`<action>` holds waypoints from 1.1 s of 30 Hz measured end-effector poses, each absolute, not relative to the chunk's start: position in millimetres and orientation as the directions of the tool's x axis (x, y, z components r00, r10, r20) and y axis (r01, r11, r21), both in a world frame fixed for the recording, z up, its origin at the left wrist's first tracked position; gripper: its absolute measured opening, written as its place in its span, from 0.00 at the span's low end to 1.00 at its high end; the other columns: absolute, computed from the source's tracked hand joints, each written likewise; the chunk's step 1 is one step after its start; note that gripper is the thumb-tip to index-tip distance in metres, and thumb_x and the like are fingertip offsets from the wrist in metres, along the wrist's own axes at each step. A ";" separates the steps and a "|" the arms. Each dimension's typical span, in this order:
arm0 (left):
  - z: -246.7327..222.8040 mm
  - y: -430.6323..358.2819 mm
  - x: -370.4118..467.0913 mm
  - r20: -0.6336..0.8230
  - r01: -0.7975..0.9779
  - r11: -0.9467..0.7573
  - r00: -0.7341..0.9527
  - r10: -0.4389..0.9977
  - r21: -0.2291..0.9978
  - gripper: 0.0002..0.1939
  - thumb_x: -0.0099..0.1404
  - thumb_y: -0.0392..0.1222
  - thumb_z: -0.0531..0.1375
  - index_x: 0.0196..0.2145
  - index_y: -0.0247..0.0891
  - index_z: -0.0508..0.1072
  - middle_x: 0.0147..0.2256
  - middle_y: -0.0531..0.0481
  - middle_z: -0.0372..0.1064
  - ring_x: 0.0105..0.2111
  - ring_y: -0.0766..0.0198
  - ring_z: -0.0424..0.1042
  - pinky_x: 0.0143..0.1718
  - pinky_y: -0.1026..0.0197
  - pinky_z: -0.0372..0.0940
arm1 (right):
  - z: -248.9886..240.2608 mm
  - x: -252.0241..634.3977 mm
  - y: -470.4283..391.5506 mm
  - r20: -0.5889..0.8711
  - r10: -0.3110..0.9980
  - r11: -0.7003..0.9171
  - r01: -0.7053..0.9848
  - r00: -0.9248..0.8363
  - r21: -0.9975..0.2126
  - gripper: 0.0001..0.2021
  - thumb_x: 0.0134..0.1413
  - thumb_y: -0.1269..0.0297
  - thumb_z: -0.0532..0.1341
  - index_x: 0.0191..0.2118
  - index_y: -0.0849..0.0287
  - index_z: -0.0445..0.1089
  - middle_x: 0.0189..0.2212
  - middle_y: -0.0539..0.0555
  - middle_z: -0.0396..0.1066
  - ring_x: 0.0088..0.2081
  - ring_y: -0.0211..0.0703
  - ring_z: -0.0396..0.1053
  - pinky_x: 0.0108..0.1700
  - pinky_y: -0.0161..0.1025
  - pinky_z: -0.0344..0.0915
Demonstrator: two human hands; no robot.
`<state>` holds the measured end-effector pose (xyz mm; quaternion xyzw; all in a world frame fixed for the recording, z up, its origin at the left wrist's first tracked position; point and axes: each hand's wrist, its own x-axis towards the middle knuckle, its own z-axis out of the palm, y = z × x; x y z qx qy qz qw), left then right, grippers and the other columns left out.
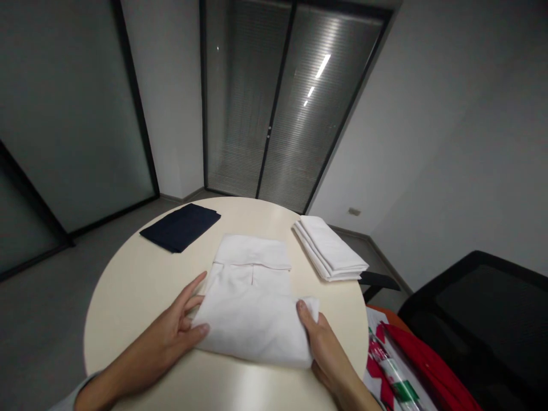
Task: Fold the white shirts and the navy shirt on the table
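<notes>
A white cloth garment (252,308), partly folded, lies in the middle of the round cream table (124,308), its far part turned over in a flat band. At its left edge rests my left hand (177,331), fingers apart, the thumb touching the cloth. My right hand (323,342) grips the right edge, thumb on top and the other fingers beneath or behind the fabric. A folded dark navy cloth (182,227) lies at the table's far left. Folded white cloths (329,248) are stacked at the far right.
A black mesh chair (479,319) stands at the right. Beside the table, red fabric (428,365) and a bottle with a green and red label (398,379) lie low on the right. Glass doors with blinds (278,108) are beyond the table.
</notes>
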<state>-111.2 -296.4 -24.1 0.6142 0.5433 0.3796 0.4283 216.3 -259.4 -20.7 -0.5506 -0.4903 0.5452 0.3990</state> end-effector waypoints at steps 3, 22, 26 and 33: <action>-28.8 -295.1 -104.5 -0.003 0.423 -0.023 0.060 0.998 0.906 0.42 0.68 0.56 0.60 0.74 0.46 0.50 0.57 0.34 0.73 0.48 0.49 0.79 0.49 0.50 0.73 | -19.9 217.2 -258.7 -0.271 0.958 -0.276 -0.051 -0.095 -0.960 0.35 0.58 0.31 0.59 0.50 0.62 0.77 0.39 0.63 0.81 0.43 0.60 0.78 0.47 0.50 0.73; -31.3 -300.7 -96.7 0.099 0.498 -0.090 0.008 0.995 0.862 0.28 0.72 0.58 0.54 0.63 0.45 0.72 0.51 0.46 0.75 0.44 0.58 0.77 0.45 0.61 0.73 | -31.2 209.3 -257.0 0.230 0.971 0.229 0.520 -0.064 -0.823 0.21 0.67 0.52 0.53 0.53 0.57 0.75 0.48 0.60 0.79 0.47 0.52 0.77 0.51 0.44 0.71; -34.9 -299.2 -94.7 0.219 0.607 -0.159 -0.025 0.975 0.778 0.27 0.74 0.55 0.52 0.64 0.44 0.71 0.52 0.46 0.75 0.49 0.56 0.76 0.49 0.59 0.72 | -35.8 209.0 -254.0 0.243 0.967 0.243 0.544 -0.073 -0.803 0.21 0.67 0.54 0.52 0.50 0.57 0.78 0.49 0.59 0.80 0.51 0.53 0.77 0.56 0.46 0.69; -38.7 -290.8 -94.1 0.131 0.800 -0.104 0.032 0.991 0.591 0.22 0.69 0.48 0.53 0.54 0.45 0.80 0.52 0.46 0.78 0.52 0.49 0.76 0.57 0.48 0.68 | -30.5 202.7 -261.3 0.166 0.982 0.169 0.775 -0.084 -0.609 0.19 0.66 0.57 0.53 0.53 0.56 0.77 0.49 0.58 0.80 0.50 0.55 0.77 0.55 0.50 0.69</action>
